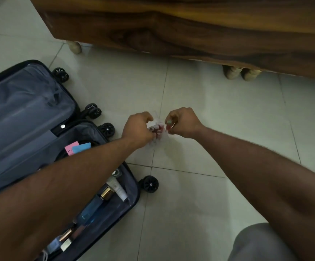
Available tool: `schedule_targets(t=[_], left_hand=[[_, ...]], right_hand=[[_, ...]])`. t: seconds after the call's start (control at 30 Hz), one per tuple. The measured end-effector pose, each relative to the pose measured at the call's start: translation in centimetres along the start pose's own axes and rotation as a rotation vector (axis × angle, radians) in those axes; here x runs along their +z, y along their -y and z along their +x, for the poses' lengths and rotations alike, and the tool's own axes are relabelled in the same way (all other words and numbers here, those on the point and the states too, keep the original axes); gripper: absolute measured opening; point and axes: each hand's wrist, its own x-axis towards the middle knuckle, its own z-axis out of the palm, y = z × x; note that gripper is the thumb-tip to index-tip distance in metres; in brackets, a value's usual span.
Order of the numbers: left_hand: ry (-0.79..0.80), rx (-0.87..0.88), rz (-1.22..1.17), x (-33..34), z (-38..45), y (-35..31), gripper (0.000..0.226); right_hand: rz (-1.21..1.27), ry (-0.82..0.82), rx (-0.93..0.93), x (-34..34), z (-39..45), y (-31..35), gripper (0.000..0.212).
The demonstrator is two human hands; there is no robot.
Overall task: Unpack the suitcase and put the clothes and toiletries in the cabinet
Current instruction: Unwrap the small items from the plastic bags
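Two hands, left (137, 129) and right (183, 122), both pinching one clear pouch (157, 129) of small reddish items between them. One open suitcase (30, 119) lies left of them.

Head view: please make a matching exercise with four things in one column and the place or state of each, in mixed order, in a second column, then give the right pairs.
Things:
1. suitcase
2. blue bottle
3. clear pouch
4. cabinet

Places or states:
A. held between the left hand and right hand
B. stands on short legs at the top
C. lies open on the floor
D. lies inside the suitcase

Pairs: 1-C, 2-D, 3-A, 4-B
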Motion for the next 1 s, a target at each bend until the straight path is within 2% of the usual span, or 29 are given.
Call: schedule_targets(t=[0.1,0.33,0.53,0.63,0.7,0.77,0.87,1.0], left_hand=[[0.056,-0.040,0.101,0.6,-0.5,0.5,0.040],[0.131,-0.015,0.151,1.5,-0.9,1.6,0.030],[0.168,-0.028,0.168,2.1,-0.6,2.7,0.026],[0.156,0.013,0.171,2.5,-0.5,3.1,0.019],[0.172,0.041,0.149,2.4,-0.5,3.2,0.021],[0.217,0.063,0.115,2.3,-0.3,3.3,0.027],[0.301,0.128,0.094,2.2,0.0,3.8,0.035],[0.307,0.170,0.078,2.1,-0.1,3.8,0.047]], right_hand=[[-0.063,-0.002,-0.027,1.0,0.0,0.3,0.025],[-0.107,0.019,-0.053,1.6,0.0,1.3,0.021],[-0.179,0.026,-0.021,0.7,0.1,1.7,0.029],[-0.127,-0.095,0.053,0.5,1.5,1.5,0.026],[-0.001,-0.183,0.156,1.2,2.9,1.4,0.017],[0.113,-0.171,0.279,2.4,3.8,1.3,0.009],[0.095,-0.057,0.380,4.0,3.8,0.8,0.029],[0.118,-0.108,0.521,4.1,3.7,-0.7,0.020]])
